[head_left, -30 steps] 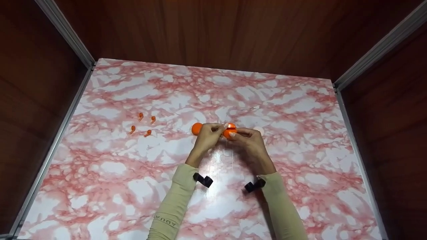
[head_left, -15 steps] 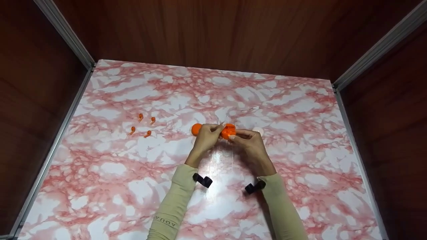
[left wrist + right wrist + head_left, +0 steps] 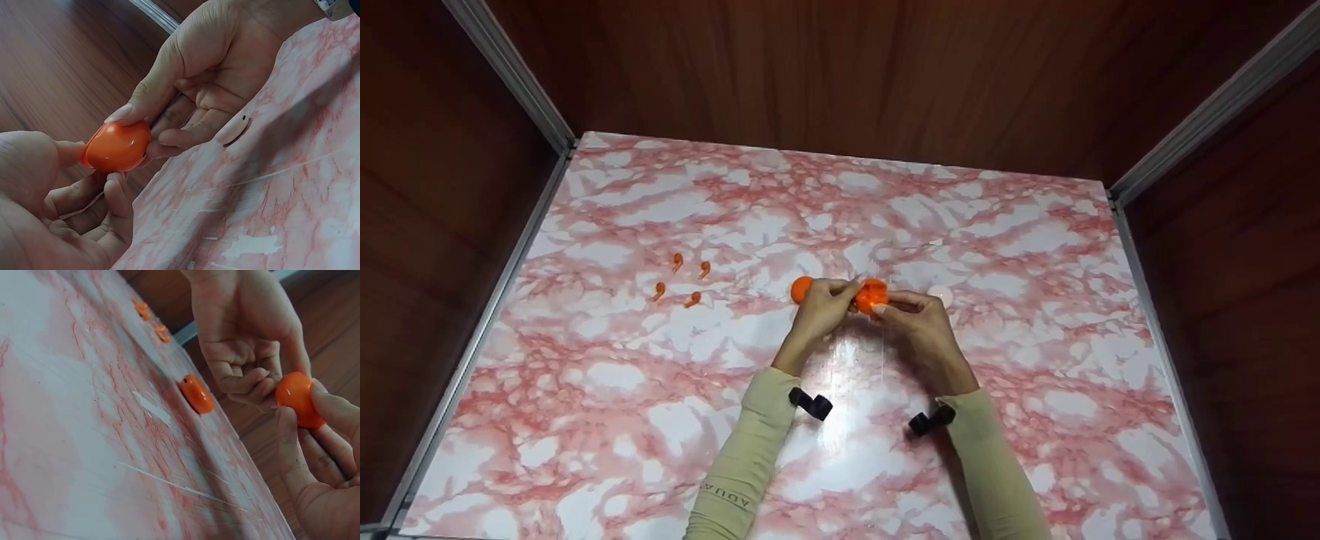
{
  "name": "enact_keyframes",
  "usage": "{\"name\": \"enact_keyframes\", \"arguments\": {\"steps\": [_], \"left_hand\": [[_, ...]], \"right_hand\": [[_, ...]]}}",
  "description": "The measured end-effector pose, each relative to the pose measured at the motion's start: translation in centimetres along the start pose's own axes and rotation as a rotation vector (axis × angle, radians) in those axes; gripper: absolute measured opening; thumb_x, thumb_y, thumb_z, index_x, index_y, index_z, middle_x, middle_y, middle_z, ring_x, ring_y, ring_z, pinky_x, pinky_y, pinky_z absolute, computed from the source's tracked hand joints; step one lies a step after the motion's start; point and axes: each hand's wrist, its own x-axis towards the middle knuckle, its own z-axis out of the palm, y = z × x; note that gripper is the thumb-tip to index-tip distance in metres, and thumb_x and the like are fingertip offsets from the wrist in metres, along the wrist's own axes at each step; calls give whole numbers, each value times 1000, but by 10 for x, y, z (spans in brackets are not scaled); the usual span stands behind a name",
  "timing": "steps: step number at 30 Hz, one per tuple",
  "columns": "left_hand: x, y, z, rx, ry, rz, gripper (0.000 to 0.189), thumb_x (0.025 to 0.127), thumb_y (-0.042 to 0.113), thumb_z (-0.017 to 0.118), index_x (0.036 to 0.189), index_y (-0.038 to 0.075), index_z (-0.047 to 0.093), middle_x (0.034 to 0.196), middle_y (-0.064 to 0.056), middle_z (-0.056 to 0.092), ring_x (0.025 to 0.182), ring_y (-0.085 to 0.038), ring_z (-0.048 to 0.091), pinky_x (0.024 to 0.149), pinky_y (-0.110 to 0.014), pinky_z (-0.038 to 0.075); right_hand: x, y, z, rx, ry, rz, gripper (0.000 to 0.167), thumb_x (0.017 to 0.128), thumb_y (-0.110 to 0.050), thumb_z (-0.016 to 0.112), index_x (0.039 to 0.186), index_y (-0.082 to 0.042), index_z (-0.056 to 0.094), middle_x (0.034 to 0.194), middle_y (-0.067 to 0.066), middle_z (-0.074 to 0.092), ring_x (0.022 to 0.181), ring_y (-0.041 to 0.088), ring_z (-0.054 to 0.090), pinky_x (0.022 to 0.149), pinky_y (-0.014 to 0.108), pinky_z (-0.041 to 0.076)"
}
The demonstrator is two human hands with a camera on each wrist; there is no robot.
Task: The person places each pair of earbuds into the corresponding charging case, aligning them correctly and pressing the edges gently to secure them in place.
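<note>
Over the middle of the table, both hands hold an orange round earbud case by its edges, its lid raised and its hollowed inside facing the head camera. My left hand pinches the case's left edge with thumb and finger. From the other side my right hand grips it between thumb and fingers. The left wrist view shows the smooth outer shell of the orange case, with a thumb on top of it. Fingers hide parts of its rim in every view.
Just left of my left hand lies a second orange case. Beyond my right hand sits a pale round case. Several orange earbuds lie on the left of the marbled table. Dark wooden panels enclose it.
The held case's lid has swung up, from a narrow gap to wide, showing the inside. Both hands have shifted very slightly left.
</note>
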Motion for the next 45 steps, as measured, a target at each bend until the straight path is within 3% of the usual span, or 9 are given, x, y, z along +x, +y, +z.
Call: {"name": "enact_keyframes", "arguments": {"steps": [5,11,14,17,20,27,32,38,45], "left_hand": [[0,-1,-4,-9,-22,-3,35,106,31,64,93,4,82,75,-12,72,58,-10,53,52,-21,41],[-1,1,-7,-67,-32,-10,31,106,29,64,102,3,81,80,-4,72,74,-22,68,73,-37,62],[-2,3,-8,-113,-30,-6,31,107,26,63,104,0,79,86,-8,74,85,-32,74,88,-49,64],[-5,5,-12,-93,-22,19,32,107,24,62,108,-3,78,99,-22,77,96,-42,76,94,-55,62],[-8,7,-19,1,4,50,31,107,22,61,114,-2,79,111,-28,76,101,-44,76,91,-52,63],[-13,9,-41,157,96,123,31,105,22,64,123,0,75,111,-25,78,99,-36,78,82,-38,65],[-19,9,-57,271,136,188,31,106,25,63,126,4,74,119,-17,78,110,-32,77,94,-43,63],[-26,3,-81,458,234,303,32,103,17,66,125,-4,72,123,-23,75,113,-37,74,99,-46,61],[-31,-7,-111,713,379,377,32,102,17,66,122,-7,72,118,-25,75,110,-43,73,97,-53,59]], "right_hand": [[1,0,-1,-19,-3,0,40,86,-11,87,121,4,75,112,16,80,102,25,79,90,33,64],[0,0,-1,-32,-13,-11,40,86,-15,88,121,2,76,112,15,81,102,24,79,89,32,64],[0,1,-1,-14,-18,-28,40,88,-13,86,121,5,75,111,15,81,101,24,79,89,34,65],[0,2,-1,3,-12,-35,39,89,-9,84,122,8,73,109,14,81,100,23,79,90,36,65],[-1,3,-2,15,-1,-21,39,89,-6,83,122,10,72,107,13,81,98,24,80,93,40,64],[-2,3,-4,-1,4,7,40,89,-9,84,123,9,72,108,12,81,99,24,80,96,41,63],[-3,2,-5,-25,16,17,40,89,-12,85,124,5,73,112,13,81,101,23,79,91,35,64],[-7,0,-5,-59,22,31,39,90,-13,84,125,2,74,114,12,80,102,22,79,91,33,64],[-6,1,-6,-27,16,24,39,90,-13,84,124,3,74,115,13,80,104,23,79,100,45,61]]}}
